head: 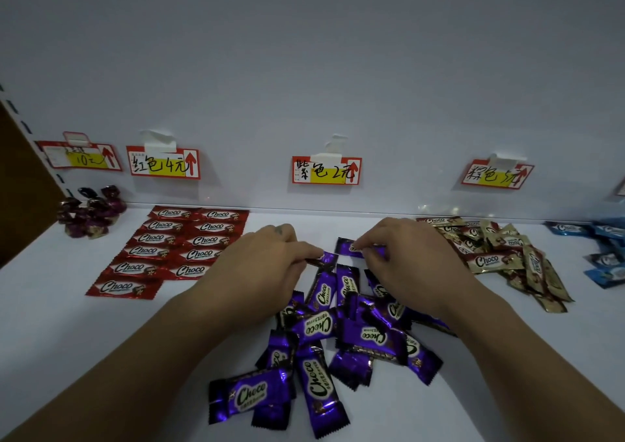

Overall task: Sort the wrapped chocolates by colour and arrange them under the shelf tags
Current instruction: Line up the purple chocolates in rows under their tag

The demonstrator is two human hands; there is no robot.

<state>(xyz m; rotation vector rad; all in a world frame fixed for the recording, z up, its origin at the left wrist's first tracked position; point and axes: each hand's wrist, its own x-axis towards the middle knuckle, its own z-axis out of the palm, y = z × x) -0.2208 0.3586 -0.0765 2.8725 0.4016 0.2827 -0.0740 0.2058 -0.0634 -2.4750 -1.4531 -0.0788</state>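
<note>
A loose heap of purple chocolates [341,336] lies in the middle of the white shelf [50,323], below the purple tag [326,170]. My left hand [267,265] pinches one purple chocolate [325,259] at the heap's far edge. My right hand [406,255] pinches another purple chocolate [350,247] a little farther back. Red chocolates [172,249] lie flat in two neat columns under the red tag [163,163]. Gold-brown chocolates [500,255] are piled under the brown tag [496,173].
Blue chocolates [605,252] lie at the right edge. Dark twist-wrapped sweets [90,211] sit at the far left under a fourth tag [81,156]. The white back wall [304,69] rises behind the shelf.
</note>
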